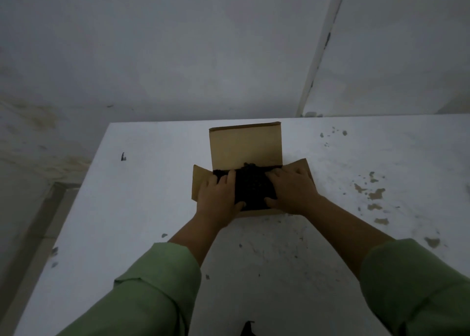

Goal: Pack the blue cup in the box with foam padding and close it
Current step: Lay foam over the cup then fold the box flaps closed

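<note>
Small brown corrugated-cardboard box (245, 144): matt kraft finish, smooth flaps, plain inner faces. Black foam padding (250, 189) inside: matt, coarse, open-textured surface, ragged at the far edge. White painted bench (142, 195): matt, paint chipped and flaked on the right side, showing grey-brown patches; scuffed and speckled near the front. Light green cloth sleeves (157, 292): soft woven fabric, matt, cuffs folded. Wall behind: white, matt, stained.

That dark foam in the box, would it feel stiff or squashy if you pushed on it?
Probably squashy: the foam looks crumbly and uneven, and both hands press flat on it. Likely light too, since the thin cardboard box keeps its shape around it.
</note>
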